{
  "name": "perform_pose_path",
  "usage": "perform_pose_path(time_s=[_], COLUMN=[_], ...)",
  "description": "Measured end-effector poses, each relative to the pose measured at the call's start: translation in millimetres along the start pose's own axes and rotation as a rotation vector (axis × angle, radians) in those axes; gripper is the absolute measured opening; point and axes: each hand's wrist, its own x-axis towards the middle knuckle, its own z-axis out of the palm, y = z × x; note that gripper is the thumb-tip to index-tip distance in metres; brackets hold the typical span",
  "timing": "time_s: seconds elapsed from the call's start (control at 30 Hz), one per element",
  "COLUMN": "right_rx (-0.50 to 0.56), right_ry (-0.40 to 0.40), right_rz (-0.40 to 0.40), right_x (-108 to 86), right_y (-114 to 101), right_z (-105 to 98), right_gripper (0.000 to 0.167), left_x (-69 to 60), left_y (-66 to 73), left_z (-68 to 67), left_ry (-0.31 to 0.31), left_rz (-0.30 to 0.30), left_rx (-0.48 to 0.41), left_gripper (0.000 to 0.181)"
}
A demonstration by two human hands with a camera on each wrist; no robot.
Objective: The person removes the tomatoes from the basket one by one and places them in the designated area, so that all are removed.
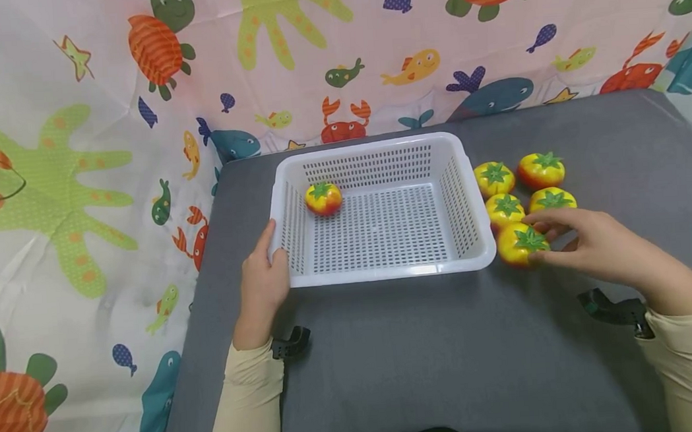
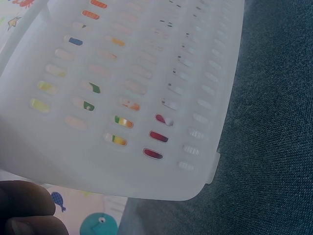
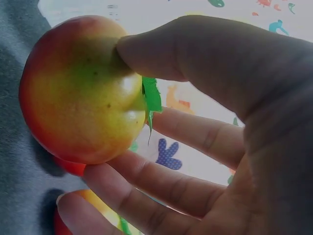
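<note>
A white plastic basket (image 1: 379,273) with slotted walls sits on the grey table, and one red-yellow toy tomato (image 1: 324,199) lies inside at its left. My left hand (image 1: 265,280) grips the basket's left side near the front corner; in the left wrist view its fingers (image 2: 29,210) show beside the basket wall (image 2: 88,161). Beyond the basket's right side, my right hand (image 1: 585,238) holds the nearest tomato (image 1: 516,245) between thumb and fingers. The right wrist view shows this tomato (image 3: 80,93) with its green leafy top turned toward the palm.
Several more toy tomatoes, among them one at the back (image 1: 541,170) and one by the basket wall (image 1: 505,210), are grouped around the held one. A curtain (image 1: 313,66) printed with sea animals hangs behind and left of the grey table (image 1: 414,357).
</note>
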Motion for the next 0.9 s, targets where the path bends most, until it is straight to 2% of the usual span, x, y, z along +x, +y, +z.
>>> perform_pose_path(time_s=[0.23, 0.47, 0.9], right_rx=[0.013, 0.012, 0.032], right_ry=[-0.013, 0.006, -0.007], right_rz=[0.004, -0.005, 0.008], right_x=[-0.9, -1.4, -0.4], right_y=[5, 8, 12], right_z=[11, 14, 20], right_gripper=[0.062, 0.061, 0.059], left_x=[-2.4, -1.8, -1.9], left_y=[0.9, 0.7, 2.9], left_z=[-0.3, -0.4, 0.7], left_ry=[-0.016, 0.006, 0.001], left_rz=[-0.013, 0.009, -0.011], left_rx=[-0.008, -0.002, -0.003], left_gripper=[0.063, 0.062, 0.063])
